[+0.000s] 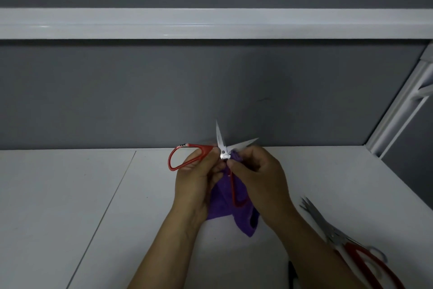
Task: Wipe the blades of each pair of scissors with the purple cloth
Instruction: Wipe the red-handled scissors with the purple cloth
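Holding item one, the steel scissors with red wire-loop handles (223, 153), in my left hand (196, 177), which grips one loop; blades spread toward twelve and two o'clock. My right hand (260, 172) pinches the purple terry cloth (220, 205) at the pivot. In my judgement: draw cloth pivot-to-tip along the spine, keeping clear of the edge. Multi-blade red-handled scissors (331, 233) lie at four o'clock.

Grips red-handled scissors (224, 153) in the left hand (196, 181) by the upper loop, above a white table (70, 195), opened wide with one blade up and the other out to the right. Pinches the purple cloth (220, 204) in the right hand (262, 178) just beside the pivot, with the rest draped down between the wrists, behind the lower loop. Shows multi-blade scissors (337, 237) with red handles lying well apart at lower right.
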